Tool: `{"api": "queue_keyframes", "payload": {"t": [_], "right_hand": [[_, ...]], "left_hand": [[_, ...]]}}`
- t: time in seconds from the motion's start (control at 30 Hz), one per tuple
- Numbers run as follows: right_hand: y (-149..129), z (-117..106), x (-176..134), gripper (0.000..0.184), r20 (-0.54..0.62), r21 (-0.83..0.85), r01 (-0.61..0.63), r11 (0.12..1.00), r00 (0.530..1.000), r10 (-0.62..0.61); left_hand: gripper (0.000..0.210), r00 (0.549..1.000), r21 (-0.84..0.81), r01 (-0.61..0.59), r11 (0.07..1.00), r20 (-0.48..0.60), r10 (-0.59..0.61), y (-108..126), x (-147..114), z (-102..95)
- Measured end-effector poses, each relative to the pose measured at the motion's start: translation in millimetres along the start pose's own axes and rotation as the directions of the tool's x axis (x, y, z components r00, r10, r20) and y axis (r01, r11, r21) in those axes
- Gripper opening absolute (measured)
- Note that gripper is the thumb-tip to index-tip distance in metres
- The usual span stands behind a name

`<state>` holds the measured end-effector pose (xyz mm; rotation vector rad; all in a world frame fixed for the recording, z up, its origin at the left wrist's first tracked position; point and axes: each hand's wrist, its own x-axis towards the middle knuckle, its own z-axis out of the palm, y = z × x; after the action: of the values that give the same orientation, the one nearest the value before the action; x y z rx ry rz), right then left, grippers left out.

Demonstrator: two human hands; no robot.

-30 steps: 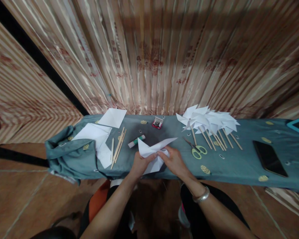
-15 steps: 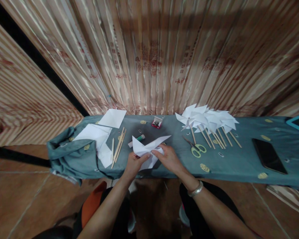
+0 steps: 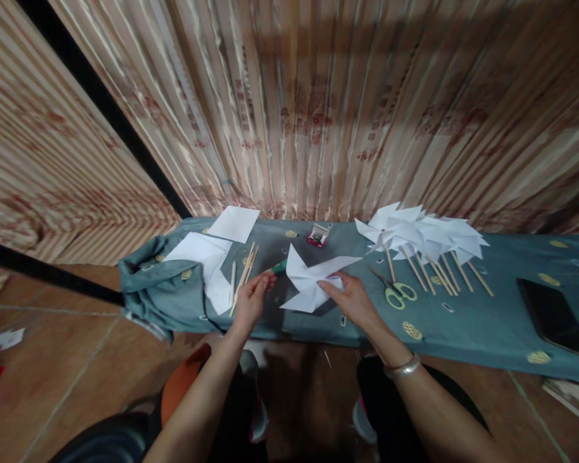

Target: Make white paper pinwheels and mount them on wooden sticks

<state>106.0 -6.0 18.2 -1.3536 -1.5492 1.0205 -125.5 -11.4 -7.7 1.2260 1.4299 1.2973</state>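
A folded white paper pinwheel (image 3: 309, 286) is in my right hand (image 3: 354, 299), whose thumb presses near its centre. Its blades stand out on several sides, just above the cloth. My left hand (image 3: 253, 297) is off the paper, fingers closed around the near end of a green glue stick (image 3: 279, 267); the hand hides that end. Right beside this hand lie several thin wooden sticks (image 3: 245, 273). Green-handled scissors (image 3: 399, 294) rest with blades apart to the right of my right hand.
White paper sheets (image 3: 200, 251) lie at the left on the green cloth (image 3: 313, 328). A small red box (image 3: 318, 235) of tiny items stands open behind the pinwheel. Several finished pinwheels on sticks (image 3: 424, 231) overlap at the back right, with a black phone (image 3: 554, 318) farther right.
My left hand has let go of the paper pinwheel and moved to the glue stick. My right hand keeps the pinwheel, now flatter and more open to view. The whole view has shifted slightly.
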Motion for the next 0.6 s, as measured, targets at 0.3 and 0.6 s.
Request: {"api": "queue_keyframes", "payload": {"t": [0.3, 0.6], "right_hand": [[-4.2, -3.1, -2.6, 0.030, -0.004, 0.012, -0.027, 1.000, 1.000, 0.027], [-3.7, -6.1, -2.6, 0.030, -0.007, -0.012, -0.037, 0.999, 0.999, 0.037]], "left_hand": [[0.033, 0.950, 0.791, -0.271, 0.549, 0.128, 0.284, -21.4, 31.4, -31.1], [0.033, 0.955, 0.832, -0.267, 0.486, 0.161, 0.250, -27.4, 37.5, -30.3]]}}
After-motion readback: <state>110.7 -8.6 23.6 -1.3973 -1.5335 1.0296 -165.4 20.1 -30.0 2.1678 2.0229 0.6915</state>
